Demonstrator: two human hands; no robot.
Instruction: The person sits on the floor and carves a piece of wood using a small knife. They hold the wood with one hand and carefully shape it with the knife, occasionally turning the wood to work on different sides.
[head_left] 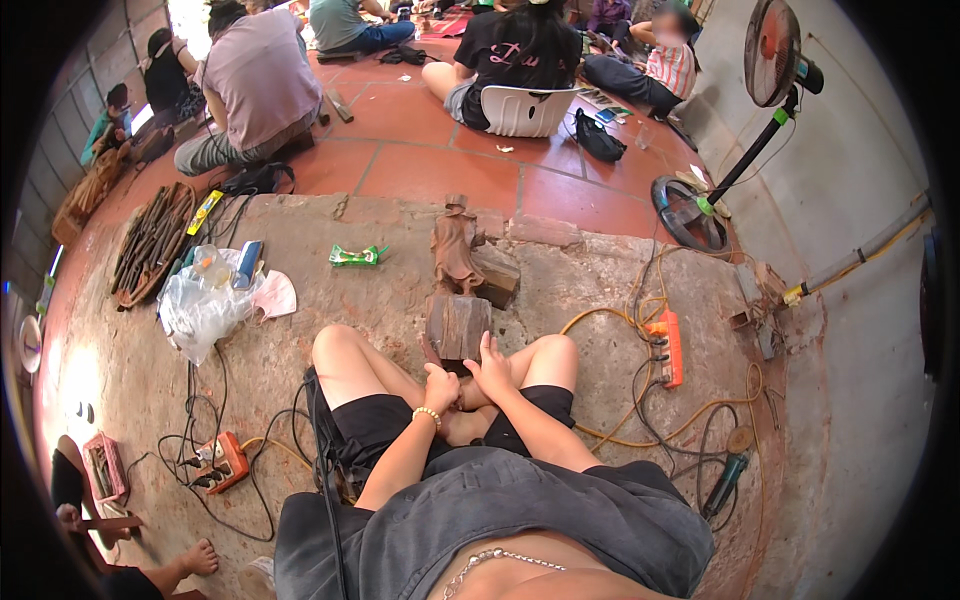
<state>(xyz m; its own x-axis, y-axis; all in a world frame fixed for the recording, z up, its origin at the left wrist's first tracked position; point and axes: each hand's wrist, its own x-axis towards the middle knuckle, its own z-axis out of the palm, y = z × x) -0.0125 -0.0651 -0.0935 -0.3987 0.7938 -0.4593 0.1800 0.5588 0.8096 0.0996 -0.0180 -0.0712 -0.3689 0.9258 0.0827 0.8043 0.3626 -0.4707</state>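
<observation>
My left hand (pixel 441 388), with a beaded bracelet at its wrist, is closed between my crossed legs. A thin reddish-brown piece (pixel 430 351) stands up just above it; whether the hand grips this piece cannot be made out. Beside it my right hand (pixel 489 370) has its fingers stretched out, close to the near end of a dark wooden block (pixel 458 325). Behind that block stands a carved brown wooden figure (pixel 457 246) in a long robe, against another wood block (pixel 497 277).
A basket of slim tools (pixel 154 243) and a plastic bag (pixel 196 305) lie to the left. Orange power strips (pixel 668 348) with trailing cords flank my legs. At right are a power tool (pixel 727 482) and a standing fan (pixel 772 60). Several people sit farther off.
</observation>
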